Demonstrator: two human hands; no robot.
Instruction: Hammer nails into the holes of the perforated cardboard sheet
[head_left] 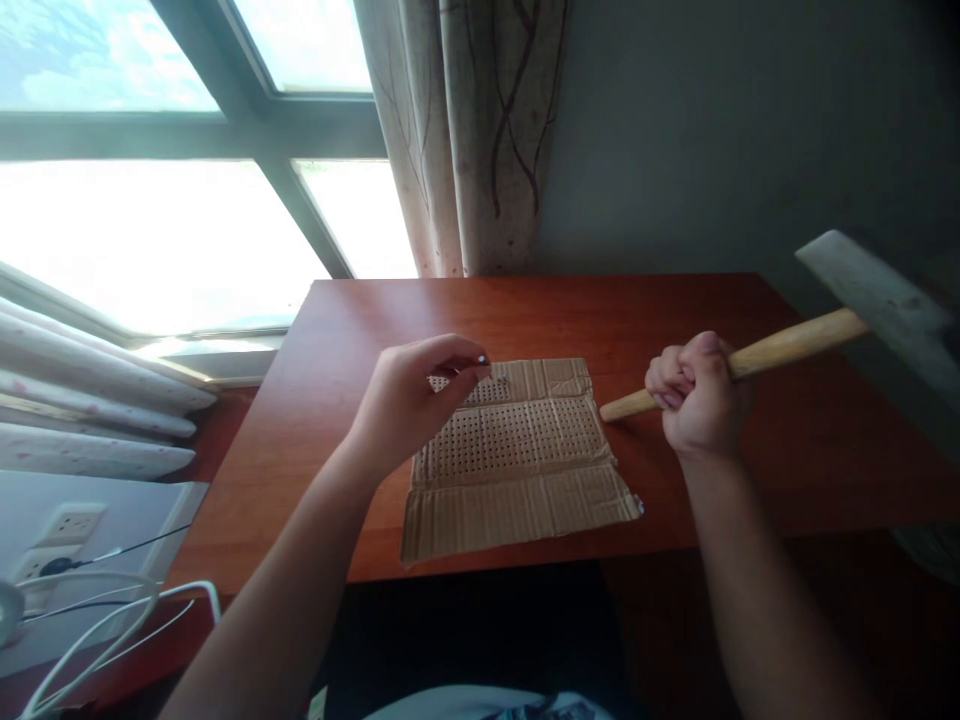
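My right hand (pixel 697 390) is wrapped round the wooden handle of a hammer (pixel 799 342). Its grey metal head is raised at the right edge of the view, partly cut off. Over the back part of a cardboard sheet (pixel 517 490), the thumb and forefinger of my left hand (pixel 420 395) pinch a small nail (pixel 482 359) whose shiny head shows at the fingertips. Rows of small holes cover the middle and back of the cardboard, which is creased and lies flat on the table. A few small metallic bits near my left fingertips are too small to make out.
The reddish-brown wooden table (pixel 660 310) stands against a grey wall, with a bright window (pixel 135 230) and a curtain (pixel 487 130) behind it. At lower left, white cables (pixel 150 600) run beside a wall socket (pixel 75 524).
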